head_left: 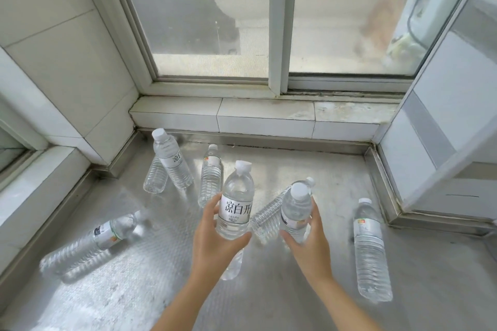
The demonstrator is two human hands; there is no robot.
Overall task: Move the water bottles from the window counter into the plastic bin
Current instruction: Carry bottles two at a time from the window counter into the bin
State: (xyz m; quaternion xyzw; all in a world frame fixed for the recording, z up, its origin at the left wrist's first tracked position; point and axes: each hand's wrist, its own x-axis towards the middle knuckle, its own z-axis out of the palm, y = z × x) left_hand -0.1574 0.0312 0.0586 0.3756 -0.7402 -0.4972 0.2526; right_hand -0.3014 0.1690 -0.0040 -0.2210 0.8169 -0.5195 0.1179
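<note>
Left hand (215,239) grips labelled bottle (236,201) upright, cap up. Right hand (309,239) grips second bottle (295,209), tilted slightly. Both clear ribbed plastic, white caps, held above metal counter (295,290). Between hands, lying bottle (269,215). Left of left hand, fallen bottle (91,242). Right of right hand, standing bottle (371,252). Beyond hands, three more bottles (209,177), then window (269,21).

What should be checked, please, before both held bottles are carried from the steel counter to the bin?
1. Left hand grips the labelled bottle: ok.
2. Right hand grips the second bottle: ok.
3. Caps on both held bottles: ok.
4. Plastic bin in sight: not ok, out of frame.
5. Counter emptied: not ok, several bottles remain, such as the lying bottle.
</note>
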